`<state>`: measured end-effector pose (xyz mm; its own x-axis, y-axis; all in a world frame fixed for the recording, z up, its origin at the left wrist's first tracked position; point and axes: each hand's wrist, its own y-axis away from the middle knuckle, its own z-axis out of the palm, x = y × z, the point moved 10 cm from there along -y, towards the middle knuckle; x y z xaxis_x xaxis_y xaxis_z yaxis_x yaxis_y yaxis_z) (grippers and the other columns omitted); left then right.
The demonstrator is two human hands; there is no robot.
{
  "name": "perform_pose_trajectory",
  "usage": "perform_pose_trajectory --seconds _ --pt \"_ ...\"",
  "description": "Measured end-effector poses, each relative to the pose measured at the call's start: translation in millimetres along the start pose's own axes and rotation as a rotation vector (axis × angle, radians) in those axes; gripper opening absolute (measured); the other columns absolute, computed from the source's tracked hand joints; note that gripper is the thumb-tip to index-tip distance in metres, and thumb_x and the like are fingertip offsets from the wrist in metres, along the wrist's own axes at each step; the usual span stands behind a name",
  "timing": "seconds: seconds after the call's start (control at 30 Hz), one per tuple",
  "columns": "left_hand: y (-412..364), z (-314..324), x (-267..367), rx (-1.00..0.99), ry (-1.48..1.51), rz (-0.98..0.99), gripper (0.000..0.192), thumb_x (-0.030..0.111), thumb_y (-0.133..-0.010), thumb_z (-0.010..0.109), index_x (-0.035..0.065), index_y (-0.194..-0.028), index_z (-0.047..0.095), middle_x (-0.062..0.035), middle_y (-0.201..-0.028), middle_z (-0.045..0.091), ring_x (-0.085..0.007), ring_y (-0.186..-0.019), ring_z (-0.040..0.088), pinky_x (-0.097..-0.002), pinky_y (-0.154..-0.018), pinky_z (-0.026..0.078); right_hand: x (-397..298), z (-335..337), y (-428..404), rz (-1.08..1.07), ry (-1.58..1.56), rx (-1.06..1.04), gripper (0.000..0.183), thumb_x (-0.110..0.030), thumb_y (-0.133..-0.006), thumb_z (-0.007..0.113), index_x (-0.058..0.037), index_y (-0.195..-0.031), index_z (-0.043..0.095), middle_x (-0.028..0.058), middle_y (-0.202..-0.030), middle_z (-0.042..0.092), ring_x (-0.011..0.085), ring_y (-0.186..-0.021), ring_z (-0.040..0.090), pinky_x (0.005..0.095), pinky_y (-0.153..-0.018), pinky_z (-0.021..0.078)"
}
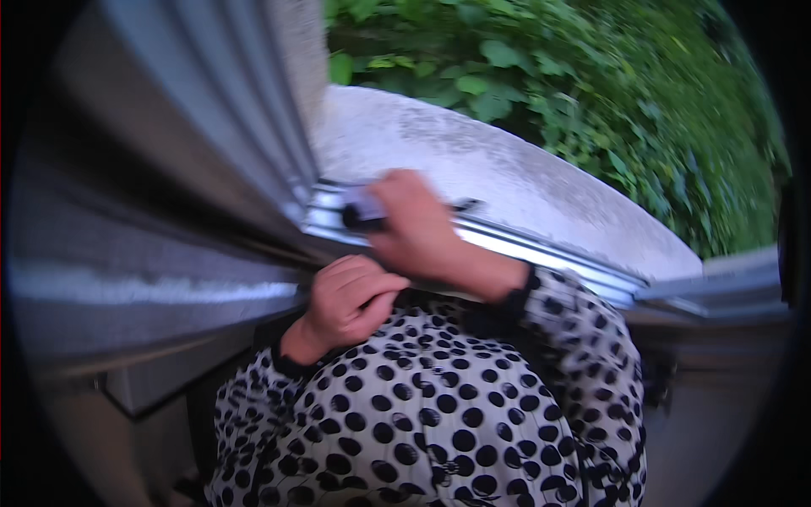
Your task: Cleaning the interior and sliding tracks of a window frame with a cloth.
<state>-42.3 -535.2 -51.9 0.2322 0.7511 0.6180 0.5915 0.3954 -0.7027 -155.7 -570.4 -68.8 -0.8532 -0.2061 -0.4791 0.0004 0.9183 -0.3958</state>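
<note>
My right hand is closed around a small handheld tool with a light purple-grey body. The tool's black end points left, and a dark, thin part sticks out beyond my knuckles on the other side. Hand and tool are blurred over the left part of a metal sliding-window track; whether the tool touches the track I cannot tell. Close below, in front of my chest, my left hand has its fingers curled in, with nothing visible in it. Its palm is hidden.
A grooved metal window frame rises at left. Beyond the track lies a stained pale concrete ledge, with dense green leaves outside. A dark panel with a bright reflected band stands on the left; more metal frame is at right.
</note>
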Motion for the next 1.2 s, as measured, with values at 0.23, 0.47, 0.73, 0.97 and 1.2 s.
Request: perform_pose_trajectory --seconds 0.23,0.47,0.73,0.97,1.2 --pt "25.8 -26.8 -15.9 0.153 -0.092 -0.239 0.019 -0.01 -0.082 0.054 -0.0009 -0.097 0.064 -0.0106 -0.071 0.061 -0.0205 -0.058 0.058 -0.029 -0.058 0.047 -36.2 6.4 29.4 -0.356 0.112 0.002 0.05 -0.022 -0.069 0.066 -0.0042 -0.115 0.058 0.0114 -0.122 0.054 0.0281 -0.104 0.053 0.0414 -0.089 0.0421" --pt "-32.5 16.8 -14.9 -0.026 -0.048 -0.135 0.016 -0.009 -0.085 0.054 -0.0018 -0.097 0.063 -0.0108 -0.077 0.061 -0.0201 -0.066 0.059 -0.0286 -0.063 0.047 57.7 -135.5 166.4 0.11 0.232 0.068 0.039 -0.006 -0.067 0.063 -0.0139 -0.105 0.065 0.0057 -0.125 0.058 0.0261 -0.116 0.052 0.0426 -0.098 0.033" --pt "-78.1 80.1 -10.7 -0.116 -0.198 -0.066 0.015 -0.007 -0.082 0.059 -0.0005 -0.096 0.064 -0.0147 -0.097 0.065 -0.0284 -0.091 0.062 -0.0348 -0.084 0.048 138.3 -295.0 323.4 0.611 0.717 0.296 0.045 0.007 -0.066 0.058 -0.0061 -0.108 0.064 0.012 -0.111 0.062 0.0345 -0.108 0.055 0.0411 -0.096 0.0431" --pt "-71.4 96.4 -21.5 -0.179 -0.281 -0.048 0.016 -0.005 -0.081 0.06 -0.0001 -0.096 0.064 -0.016 -0.101 0.066 -0.031 -0.094 0.061 -0.0365 -0.086 0.048 86.2 -206.8 253.0 0.348 0.57 0.185 0.048 0.001 -0.068 0.062 -0.0123 -0.114 0.061 0.0088 -0.125 0.057 0.0298 -0.117 0.051 0.042 -0.097 0.04" --pt "-69.0 97.5 -19.1 -0.182 -0.366 -0.013 0.015 -0.003 -0.08 0.061 0.0003 -0.094 0.064 -0.0167 -0.101 0.064 -0.0327 -0.094 0.059 -0.0387 -0.084 0.047 142.6 -283.1 336.2 0.667 0.811 0.353 0.052 0.003 -0.069 0.059 -0.0096 -0.119 0.058 0.0118 -0.128 0.054 0.0336 -0.115 0.049 0.0422 -0.096 0.0399"
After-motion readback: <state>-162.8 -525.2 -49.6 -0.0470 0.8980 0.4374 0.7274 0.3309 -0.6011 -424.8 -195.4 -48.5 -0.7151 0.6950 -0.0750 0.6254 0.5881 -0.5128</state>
